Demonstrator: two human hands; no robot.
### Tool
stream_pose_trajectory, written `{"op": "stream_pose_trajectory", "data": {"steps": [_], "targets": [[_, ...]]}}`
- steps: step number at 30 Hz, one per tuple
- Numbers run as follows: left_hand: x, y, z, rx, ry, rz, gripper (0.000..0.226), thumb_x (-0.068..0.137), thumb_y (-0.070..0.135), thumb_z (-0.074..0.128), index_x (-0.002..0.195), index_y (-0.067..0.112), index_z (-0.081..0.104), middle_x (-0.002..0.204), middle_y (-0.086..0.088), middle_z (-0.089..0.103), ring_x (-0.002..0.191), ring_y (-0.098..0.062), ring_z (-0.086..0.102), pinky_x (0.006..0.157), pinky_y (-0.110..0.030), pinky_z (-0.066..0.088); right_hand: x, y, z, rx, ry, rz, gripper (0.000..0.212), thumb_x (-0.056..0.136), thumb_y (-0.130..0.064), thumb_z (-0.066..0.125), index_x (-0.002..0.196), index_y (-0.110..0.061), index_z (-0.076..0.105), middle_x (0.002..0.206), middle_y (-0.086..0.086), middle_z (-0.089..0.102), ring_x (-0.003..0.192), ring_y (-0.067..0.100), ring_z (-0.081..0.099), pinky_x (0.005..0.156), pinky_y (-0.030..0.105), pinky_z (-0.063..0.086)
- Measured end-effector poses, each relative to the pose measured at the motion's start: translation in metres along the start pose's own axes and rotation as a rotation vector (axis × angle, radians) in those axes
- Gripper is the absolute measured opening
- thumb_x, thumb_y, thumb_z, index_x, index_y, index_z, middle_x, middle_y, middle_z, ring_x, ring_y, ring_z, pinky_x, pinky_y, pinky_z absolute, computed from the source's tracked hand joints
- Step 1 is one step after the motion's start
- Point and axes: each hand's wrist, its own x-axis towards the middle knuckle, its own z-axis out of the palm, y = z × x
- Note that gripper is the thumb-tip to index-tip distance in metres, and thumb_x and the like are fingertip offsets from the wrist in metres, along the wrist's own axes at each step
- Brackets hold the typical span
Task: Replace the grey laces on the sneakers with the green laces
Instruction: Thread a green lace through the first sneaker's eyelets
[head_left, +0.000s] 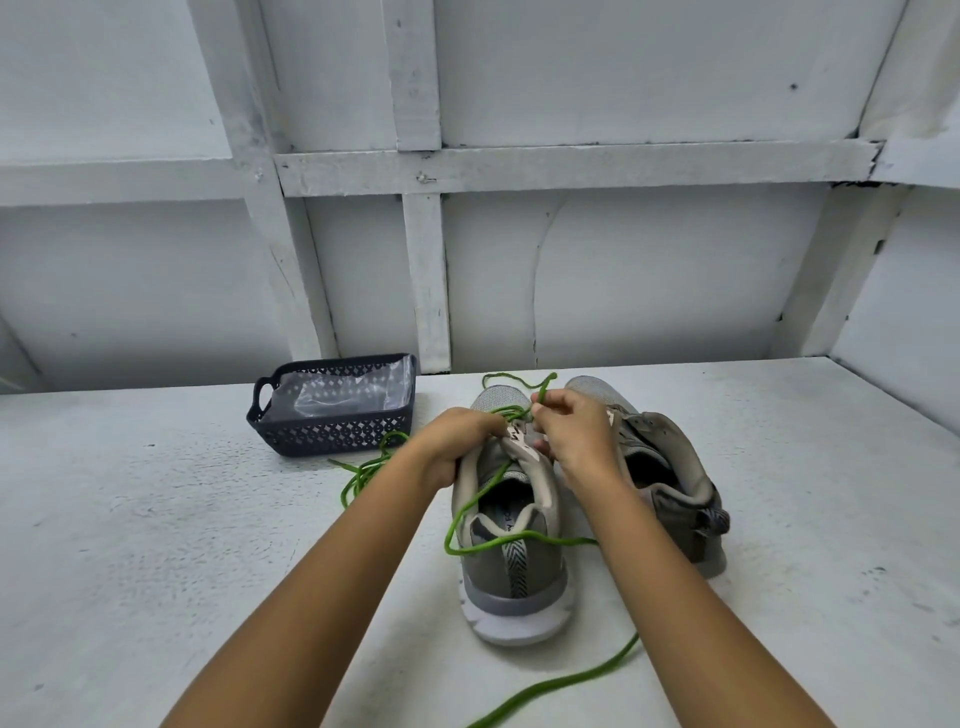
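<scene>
I see L hand (460, 441) gripping sneaker (511, 577) eyelet flap | R hand (574, 434) pinching green lace (571, 676) tip, touching eyelets | shoe axis runs away frm me, toe far

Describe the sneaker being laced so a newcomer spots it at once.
On the white table, right of the dark basket, a grey pair stands side by side. It is the left sneaker, nearer the basket. Unlike the right sneaker, it carries a green lace, with the left hand gripping its upper and the right hand pinching the lace.
</scene>
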Motion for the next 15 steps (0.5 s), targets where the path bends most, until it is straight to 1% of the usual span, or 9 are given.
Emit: {"op": "stream_pose_trajectory", "data": {"steps": [1,2,5,7,9,10,12,13,15], "targets": [[0.0006,-0.0013,-0.0015,-0.039,-0.005,-0.010,0.009,0.086,-0.002,0.051,0.091,0.002,0.058,0.064,-0.012,0.056,0.046,-0.017,0.055,0.047,-0.021,0.048,0.0015,0.0028,0.0010,-0.013,0.016,-0.013,0.014,0.089,0.003,0.055,0.087,-0.009,0.060,0.067,0.001,0.056,0.058,0.013,0.050,0.050,0.023,0.047],[0.0014,-0.0025,-0.0029,-0.069,-0.008,-0.016,0.011,0.085,-0.002,0.051,0.091,0.002,0.060,0.067,-0.012,0.057,0.049,-0.018,0.056,0.049,-0.022,0.049,0.0027,0.0049,0.0022,-0.022,0.033,-0.025,0.016,0.089,0.004,0.056,0.084,-0.012,0.058,0.068,0.002,0.056,0.059,0.013,0.052,0.049,0.022,0.048],[0.0001,-0.0044,-0.0048,-0.131,-0.019,-0.011,0.017,0.087,-0.004,0.047,0.083,0.004,0.062,0.069,-0.011,0.060,0.055,-0.019,0.057,0.053,-0.024,0.051,0.0042,0.0087,0.0046,-0.066,0.058,-0.063,0.026,0.087,0.002,0.059,0.073,-0.018,0.053,0.071,0.004,0.057,0.057,0.013,0.055,0.044,0.016,0.048],[-0.0011,-0.0051,-0.0047,-0.156,-0.030,-0.004,0.019,0.087,-0.005,0.046,0.082,0.003,0.062,0.066,-0.011,0.062,0.053,-0.019,0.059,0.052,-0.023,0.052,0.0043,0.0100,0.0049,-0.092,0.055,-0.083,0.028,0.086,0.001,0.061,0.070,-0.020,0.052,0.071,0.007,0.058,0.056,0.013,0.055,0.043,0.014,0.047],[-0.0014,-0.0053,-0.0042,-0.166,-0.037,0.006,0.019,0.087,-0.005,0.045,0.081,0.003,0.062,0.063,-0.010,0.063,0.051,-0.018,0.059,0.052,-0.023,0.052,0.0042,0.0108,0.0047,-0.114,0.050,-0.096,0.027,0.085,0.001,0.062,0.070,-0.018,0.052,0.068,0.006,0.058,0.055,0.013,0.054,0.045,0.015,0.047],[-0.0012,-0.0054,-0.0040,-0.164,-0.038,0.009,0.019,0.087,-0.005,0.045,0.081,0.003,0.061,0.063,-0.010,0.063,0.051,-0.018,0.059,0.053,-0.023,0.052,0.0047,0.0114,0.0051,-0.126,0.050,-0.102,0.027,0.085,0.001,0.063,0.069,-0.018,0.052,0.066,0.004,0.058,0.055,0.014,0.054,0.049,0.018,0.049],[-0.0026,-0.0049,-0.0030,-0.166,-0.048,0.011,0.019,0.088,-0.005,0.045,0.081,0.003,0.061,0.062,-0.010,0.063,0.049,-0.017,0.060,0.052,-0.023,0.052,0.0060,0.0126,0.0066,-0.154,0.057,-0.113,0.029,0.083,0.001,0.065,0.066,-0.019,0.052,0.065,0.003,0.060,0.058,0.021,0.057,0.060,0.032,0.054],[-0.0034,-0.0048,-0.0027,-0.177,-0.059,0.008,0.020,0.089,-0.005,0.044,0.081,0.003,0.060,0.059,-0.009,0.064,0.047,-0.016,0.060,0.050,-0.022,0.052,0.0057,0.0125,0.0075,-0.174,0.062,-0.122,0.031,0.081,0.001,0.066,0.064,-0.021,0.052,0.065,0.003,0.060,0.062,0.024,0.059,0.067,0.040,0.055],[-0.0047,-0.0048,-0.0015,-0.186,-0.072,0.001,0.020,0.090,-0.004,0.043,0.080,0.002,0.060,0.056,-0.008,0.064,0.045,-0.016,0.061,0.048,-0.021,0.052,0.0045,0.0126,0.0085,-0.227,0.079,-0.146,0.034,0.078,-0.001,0.069,0.060,-0.024,0.052,0.065,0.003,0.062,0.070,0.030,0.063,0.076,0.047,0.054]]}}
